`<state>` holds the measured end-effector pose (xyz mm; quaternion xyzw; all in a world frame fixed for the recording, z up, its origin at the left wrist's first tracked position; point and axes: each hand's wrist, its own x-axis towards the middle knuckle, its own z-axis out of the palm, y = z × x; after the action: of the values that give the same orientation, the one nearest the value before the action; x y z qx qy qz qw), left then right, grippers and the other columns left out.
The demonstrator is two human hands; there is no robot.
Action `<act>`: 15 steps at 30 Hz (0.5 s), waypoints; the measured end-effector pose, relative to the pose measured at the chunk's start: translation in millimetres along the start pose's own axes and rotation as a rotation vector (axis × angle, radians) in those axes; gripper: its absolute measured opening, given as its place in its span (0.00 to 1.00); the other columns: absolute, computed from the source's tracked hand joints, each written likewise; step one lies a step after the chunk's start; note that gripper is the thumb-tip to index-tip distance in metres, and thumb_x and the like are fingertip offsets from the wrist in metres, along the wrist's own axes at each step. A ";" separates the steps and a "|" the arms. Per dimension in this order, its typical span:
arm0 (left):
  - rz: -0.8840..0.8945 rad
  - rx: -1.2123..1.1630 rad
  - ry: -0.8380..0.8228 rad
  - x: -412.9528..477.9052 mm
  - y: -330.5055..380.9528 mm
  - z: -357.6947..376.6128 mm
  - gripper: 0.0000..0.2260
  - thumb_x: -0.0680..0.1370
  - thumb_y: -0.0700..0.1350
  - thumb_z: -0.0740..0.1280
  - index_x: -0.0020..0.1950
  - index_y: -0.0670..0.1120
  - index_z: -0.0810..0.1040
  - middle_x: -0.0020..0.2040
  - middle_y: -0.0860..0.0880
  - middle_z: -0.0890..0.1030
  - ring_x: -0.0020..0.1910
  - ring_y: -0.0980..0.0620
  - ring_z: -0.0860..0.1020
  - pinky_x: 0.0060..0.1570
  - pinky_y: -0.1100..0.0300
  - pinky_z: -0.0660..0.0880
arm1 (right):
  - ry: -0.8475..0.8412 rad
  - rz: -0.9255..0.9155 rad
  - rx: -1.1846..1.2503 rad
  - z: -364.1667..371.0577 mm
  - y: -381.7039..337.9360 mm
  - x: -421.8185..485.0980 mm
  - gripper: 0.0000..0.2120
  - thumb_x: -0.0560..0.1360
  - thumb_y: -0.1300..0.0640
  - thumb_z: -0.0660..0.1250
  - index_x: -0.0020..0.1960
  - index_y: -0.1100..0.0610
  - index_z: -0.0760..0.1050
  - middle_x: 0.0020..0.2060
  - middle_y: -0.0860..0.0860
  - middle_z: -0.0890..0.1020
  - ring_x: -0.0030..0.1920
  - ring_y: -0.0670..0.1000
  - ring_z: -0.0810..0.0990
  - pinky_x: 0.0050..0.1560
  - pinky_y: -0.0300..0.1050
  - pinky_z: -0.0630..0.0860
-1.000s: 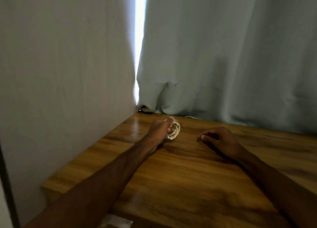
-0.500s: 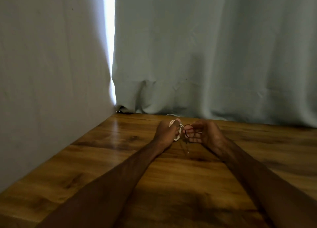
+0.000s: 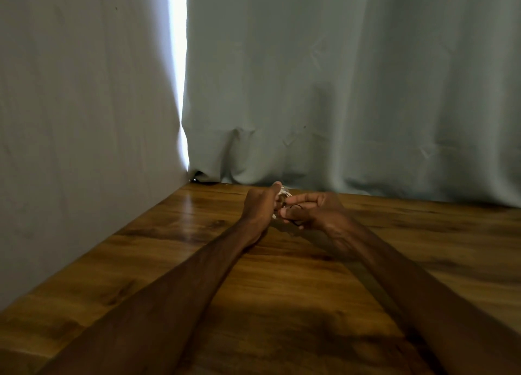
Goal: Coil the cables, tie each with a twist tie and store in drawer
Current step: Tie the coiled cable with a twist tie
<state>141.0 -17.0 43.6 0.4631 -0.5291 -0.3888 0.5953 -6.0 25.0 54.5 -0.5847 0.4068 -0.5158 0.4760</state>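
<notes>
My left hand [image 3: 260,205] grips a small coil of white cable [image 3: 283,194], of which only a bit shows above and beside the fingers. My right hand [image 3: 313,209] sits right against it, thumb and fingers pinching a thin black twist tie [image 3: 296,222] that loops out below the thumb. Both hands hover low over the far part of the wooden tabletop [image 3: 282,290]. The place where tie and coil meet is hidden between the hands.
A pale grey-green curtain [image 3: 338,92] hangs along the back edge of the table. A plain wall [image 3: 84,121] closes the left side, with a bright slit of light [image 3: 177,64] between them. No drawer is in view.
My right hand moved left from the bare tabletop to meet the left hand, now with the black tie in its fingers. The camera view shifted right and closer; the table's left front corner left the view.
</notes>
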 end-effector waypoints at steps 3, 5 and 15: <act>0.012 -0.021 0.050 2.5 0.6 3.3 0.18 0.83 0.53 0.65 0.40 0.44 0.83 0.38 0.42 0.86 0.37 0.46 0.83 0.42 0.52 0.79 | -0.004 0.005 -0.037 -0.1 1.8 0.7 0.23 0.64 0.66 0.81 0.58 0.68 0.80 0.45 0.62 0.88 0.42 0.55 0.87 0.38 0.42 0.82; -0.014 -0.040 0.075 4.4 0.6 3.5 0.21 0.84 0.55 0.62 0.40 0.44 0.82 0.38 0.43 0.86 0.39 0.44 0.84 0.44 0.52 0.79 | 0.005 0.008 -0.052 0.6 1.8 1.5 0.28 0.60 0.62 0.82 0.57 0.67 0.80 0.46 0.62 0.87 0.44 0.58 0.87 0.44 0.48 0.82; 0.097 0.088 0.163 0.4 2.7 5.6 0.16 0.83 0.44 0.61 0.37 0.43 0.80 0.34 0.47 0.80 0.33 0.50 0.77 0.31 0.60 0.70 | 0.061 0.082 -0.085 6.6 -1.6 3.7 0.07 0.72 0.71 0.75 0.50 0.66 0.85 0.43 0.60 0.88 0.39 0.53 0.83 0.38 0.42 0.82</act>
<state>135.5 -17.5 46.4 0.4928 -0.5173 -0.2966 0.6337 1.0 22.7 56.7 -0.5713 0.4662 -0.4956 0.4589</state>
